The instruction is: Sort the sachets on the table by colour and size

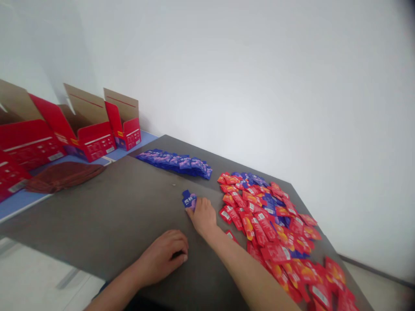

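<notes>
My right hand (203, 217) pinches a small blue-purple sachet (189, 199) with a notched, narrower top, just above or on the grey table. Nearer to me, my left hand (166, 258) rests on the tabletop, its fingers loosely curled together and the thumb below them, with nothing visible in it. Beyond the hands lies a long overlapping row of blue-purple sachets (177, 161). To the right of my right hand spreads a loose heap of red sachets (259, 222) mixed with blue-purple sachets (270, 204).
The grey table (106, 203) meets a white wall (246, 86) at the back. On a blue surface (147, 137) at the left stand several red cartons (97, 140) with raised flaps. A brown cloth item (65, 175) lies in front of them.
</notes>
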`<state>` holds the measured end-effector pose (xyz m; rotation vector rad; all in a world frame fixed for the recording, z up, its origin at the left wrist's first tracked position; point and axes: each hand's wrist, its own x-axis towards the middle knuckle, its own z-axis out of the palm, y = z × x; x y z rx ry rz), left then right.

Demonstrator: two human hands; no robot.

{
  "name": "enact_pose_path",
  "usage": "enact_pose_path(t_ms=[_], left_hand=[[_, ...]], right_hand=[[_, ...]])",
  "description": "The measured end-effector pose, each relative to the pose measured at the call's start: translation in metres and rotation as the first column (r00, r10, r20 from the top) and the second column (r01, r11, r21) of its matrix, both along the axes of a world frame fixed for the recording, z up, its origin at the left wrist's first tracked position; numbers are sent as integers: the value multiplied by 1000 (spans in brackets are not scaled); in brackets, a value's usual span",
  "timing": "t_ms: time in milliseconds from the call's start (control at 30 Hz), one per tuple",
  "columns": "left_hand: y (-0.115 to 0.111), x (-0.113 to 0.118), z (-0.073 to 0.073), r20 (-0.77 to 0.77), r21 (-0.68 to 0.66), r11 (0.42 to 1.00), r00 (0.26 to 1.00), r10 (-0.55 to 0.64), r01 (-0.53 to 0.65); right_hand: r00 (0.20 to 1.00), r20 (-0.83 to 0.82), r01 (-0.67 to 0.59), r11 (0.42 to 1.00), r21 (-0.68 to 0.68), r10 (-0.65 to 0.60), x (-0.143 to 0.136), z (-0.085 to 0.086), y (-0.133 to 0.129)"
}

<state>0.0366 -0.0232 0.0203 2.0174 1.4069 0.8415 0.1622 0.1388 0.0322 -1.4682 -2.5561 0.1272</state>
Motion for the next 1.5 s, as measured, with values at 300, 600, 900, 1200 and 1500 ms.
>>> enact_pose_path(t_ms=[300, 600, 900, 1200, 1500], left_hand=[[-4, 4, 2, 17, 48, 999, 1000, -21, 20], [7, -2, -35, -63, 165, 976, 989, -133, 142], [13, 2, -56, -130, 252, 952, 981, -144, 173], [11, -7, -38, -135, 230, 957, 980, -146, 174], [12, -22, -22, -157, 125, 987, 984, -85, 105]], right_hand=[[897, -426, -117, 865, -488, -119, -70, 29, 70], [961, -267, -26, 937, -348, -73, -191, 78, 170], [1000, 5, 10, 998, -64, -10, -209, 61, 167], [991, -122, 47, 995, -82, -57, -183, 73, 146], [973, -29, 226, 972, -66, -228, 35, 85, 105]])
